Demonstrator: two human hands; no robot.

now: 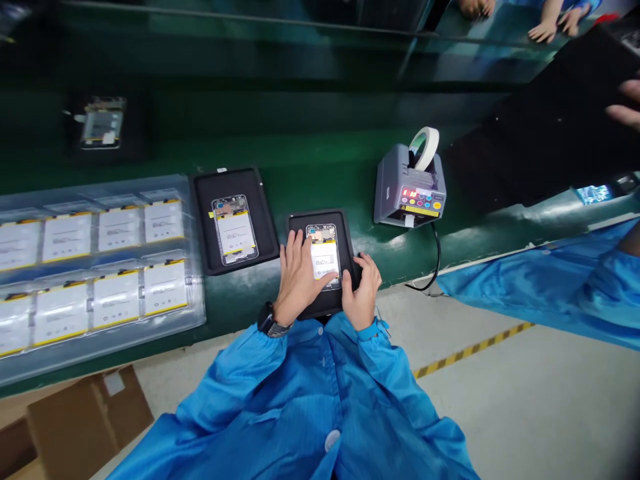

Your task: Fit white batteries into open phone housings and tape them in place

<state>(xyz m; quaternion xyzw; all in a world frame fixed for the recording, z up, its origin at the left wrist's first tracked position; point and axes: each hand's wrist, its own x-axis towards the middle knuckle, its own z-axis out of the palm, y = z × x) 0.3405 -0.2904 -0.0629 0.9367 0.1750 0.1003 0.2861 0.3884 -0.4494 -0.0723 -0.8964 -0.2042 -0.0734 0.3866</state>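
In front of me an opened phone with a white battery in it lies in a black tray. My left hand lies over the tray's left part, fingers stretched out, its thumb on the lower part of the battery. On the right side, my right hand rests at the tray's edge, thumb and fingers apart, beside the phone. Neither hand grips anything. A second opened phone, also with a white battery, sits in another black tray to the left.
Clear plastic trays hold several white batteries at the left. A grey tape dispenser with a tape roll stands to the right, its cable hanging off the edge. Another opened phone lies further back. A co-worker's hand and sleeve are at the right.
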